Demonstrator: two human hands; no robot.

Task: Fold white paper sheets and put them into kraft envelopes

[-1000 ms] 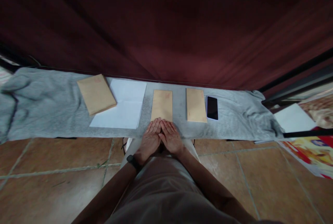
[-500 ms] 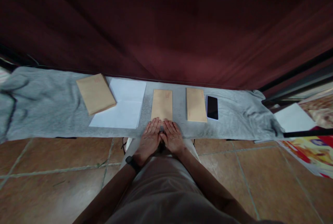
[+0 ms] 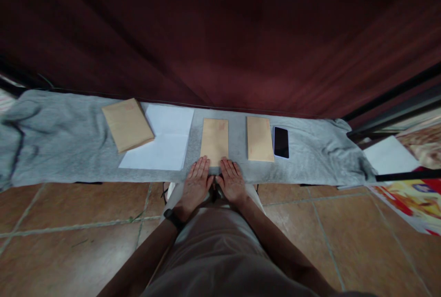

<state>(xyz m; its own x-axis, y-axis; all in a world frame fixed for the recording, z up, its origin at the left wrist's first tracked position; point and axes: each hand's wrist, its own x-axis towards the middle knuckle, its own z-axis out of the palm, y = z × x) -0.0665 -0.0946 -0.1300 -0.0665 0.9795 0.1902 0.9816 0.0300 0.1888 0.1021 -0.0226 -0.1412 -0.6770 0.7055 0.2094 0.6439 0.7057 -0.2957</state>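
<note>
A tan paper envelope (image 3: 215, 138) lies flat on the grey cloth straight ahead of me, with faint reddish print at its upper right. My left hand (image 3: 197, 182) rests flat with outstretched fingers, its fingertips at the envelope's lower left corner. On the other side, my right hand (image 3: 232, 181) lies flat too, fingertips touching the lower right corner. Between the two hands the envelope's near edge shows. Neither hand grips anything. To the right is another tan envelope (image 3: 260, 139), beside a dark-screened phone (image 3: 281, 142).
Left of centre, a stack of tan envelopes (image 3: 128, 124) overlaps white paper sheets (image 3: 161, 145). Grey cloth (image 3: 317, 150) covers the narrow table. A dark red curtain (image 3: 220, 58) hangs behind it. At far right are a white sheet (image 3: 391, 155) and a colourful printed box (image 3: 413, 200).
My hands have moved apart, left hand to the left and right hand to the right, baring the middle of the envelope's near edge. The envelopes and phone stay in place.
</note>
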